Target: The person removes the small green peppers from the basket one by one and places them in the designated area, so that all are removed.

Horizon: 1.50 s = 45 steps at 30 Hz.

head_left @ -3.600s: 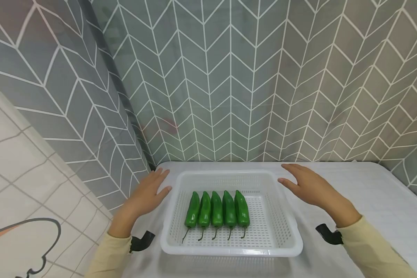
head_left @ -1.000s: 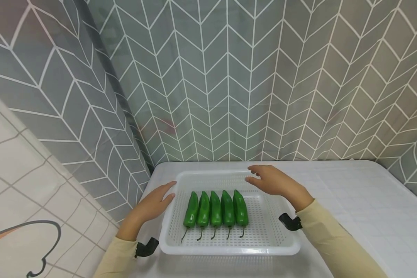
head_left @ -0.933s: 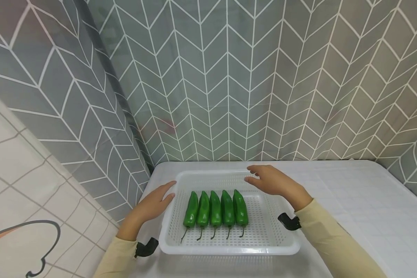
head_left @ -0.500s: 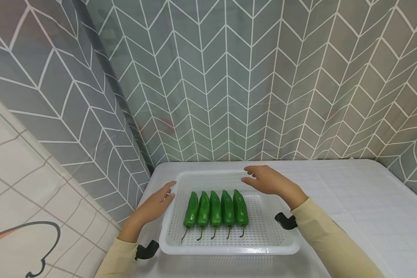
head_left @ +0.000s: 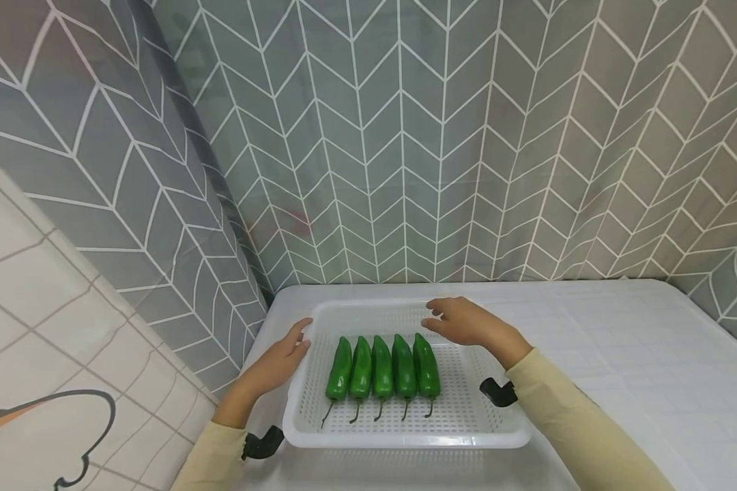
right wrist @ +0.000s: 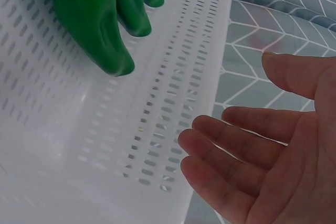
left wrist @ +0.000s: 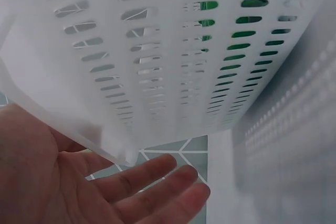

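Several long green peppers [head_left: 383, 368] lie side by side in a white perforated plastic basket [head_left: 405, 441], their stems pointing toward me. At the basket's left rim is my left hand [head_left: 276, 365], its fingers loosely extended outside the wall; in the left wrist view the rim hides part of that hand [left wrist: 68, 187]. Whether it touches the rim I cannot tell. My right hand [head_left: 463, 322] hovers over the far right part of the basket, holding nothing. In the right wrist view its fingers [right wrist: 220, 182] are relaxed and apart from the nearest pepper [right wrist: 89, 19].
The basket stands on a white-covered table [head_left: 620, 354] that extends to the right. A grey curtain [head_left: 405, 136] with white chevron lines hangs behind and along the left. Pale tiles [head_left: 31, 286] lie at the far left. A small black device [head_left: 497, 393] is strapped at each wrist.
My right hand has come left from beside the basket to above its far right part. The left hand has moved slightly toward the left rim. The peppers keep their places.
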Tool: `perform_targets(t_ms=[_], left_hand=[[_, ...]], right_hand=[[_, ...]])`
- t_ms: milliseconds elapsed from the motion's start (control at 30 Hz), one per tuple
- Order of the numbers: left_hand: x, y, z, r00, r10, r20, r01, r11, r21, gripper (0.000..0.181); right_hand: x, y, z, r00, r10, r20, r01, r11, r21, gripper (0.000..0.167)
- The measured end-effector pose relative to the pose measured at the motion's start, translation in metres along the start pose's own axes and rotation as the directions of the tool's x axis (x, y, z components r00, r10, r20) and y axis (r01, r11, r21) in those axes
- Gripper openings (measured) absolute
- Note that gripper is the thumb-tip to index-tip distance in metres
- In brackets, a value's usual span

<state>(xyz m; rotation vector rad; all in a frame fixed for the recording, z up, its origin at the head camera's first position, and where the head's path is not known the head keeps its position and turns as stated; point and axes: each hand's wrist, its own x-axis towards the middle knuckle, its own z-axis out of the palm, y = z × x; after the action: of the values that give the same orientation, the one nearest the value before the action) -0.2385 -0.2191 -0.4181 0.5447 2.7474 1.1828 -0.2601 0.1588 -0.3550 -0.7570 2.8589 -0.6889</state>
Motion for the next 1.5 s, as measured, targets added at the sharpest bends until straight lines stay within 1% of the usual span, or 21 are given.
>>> perform_targets(t_ms=[167,267,433,533,700,867,967,1100,1167,1267,1433,1500], left_hand=[[-0.002,-0.003,0.000,1.000,0.025,0.006,-0.025,0.999,-0.041,0.050],[-0.002,-0.006,-0.001,0.999,0.038,0.024,-0.035,0.995,-0.088,0.050],[0.000,-0.011,-0.003,0.994,0.081,0.079,-0.062,0.974,-0.218,0.051],[0.000,-0.013,-0.004,0.991,0.092,0.097,-0.063,0.961,-0.268,0.051],[-0.001,-0.016,-0.004,0.991,0.077,0.111,-0.038,0.948,-0.315,0.053],[-0.001,-0.020,-0.002,0.994,0.026,0.110,0.015,0.933,-0.361,0.053],[-0.001,-0.021,0.000,0.994,0.003,0.113,0.042,0.919,-0.391,0.053],[0.000,-0.022,0.001,0.993,-0.001,0.121,0.053,0.904,-0.424,0.054],[0.001,-0.021,0.001,0.992,-0.002,0.123,0.056,0.900,-0.432,0.054],[0.001,-0.021,0.000,0.992,-0.004,0.127,0.060,0.896,-0.439,0.053],[0.001,-0.018,-0.002,0.989,0.008,0.146,0.058,0.894,-0.443,0.053],[0.001,-0.018,-0.003,0.988,0.011,0.156,0.059,0.895,-0.442,0.054]], right_hand=[[0.002,0.001,0.003,1.000,0.018,0.015,-0.018,1.000,0.016,0.051],[0.003,0.002,0.005,0.999,0.027,0.024,-0.027,0.999,0.022,0.052],[0.005,0.001,0.007,0.999,0.026,0.034,-0.026,1.000,0.005,0.050],[0.007,0.001,0.009,0.999,0.015,0.045,-0.015,1.000,-0.016,0.050],[0.010,0.003,0.014,0.998,0.006,0.058,-0.005,1.000,-0.022,0.049],[0.012,0.005,0.019,0.997,0.007,0.071,-0.006,1.000,-0.018,0.048],[0.012,0.006,0.020,0.997,0.004,0.076,-0.004,1.000,-0.013,0.048],[0.012,0.006,0.022,0.996,0.021,0.089,-0.021,1.000,-0.006,0.047],[0.012,0.006,0.022,0.995,0.031,0.099,-0.031,1.000,-0.006,0.047],[0.014,0.006,0.023,0.993,0.042,0.113,-0.043,0.999,0.003,0.045],[0.019,0.007,0.025,0.991,0.062,0.120,-0.060,0.998,-0.020,0.040],[0.021,0.007,0.027,0.988,0.085,0.127,-0.083,0.996,-0.018,0.039]])
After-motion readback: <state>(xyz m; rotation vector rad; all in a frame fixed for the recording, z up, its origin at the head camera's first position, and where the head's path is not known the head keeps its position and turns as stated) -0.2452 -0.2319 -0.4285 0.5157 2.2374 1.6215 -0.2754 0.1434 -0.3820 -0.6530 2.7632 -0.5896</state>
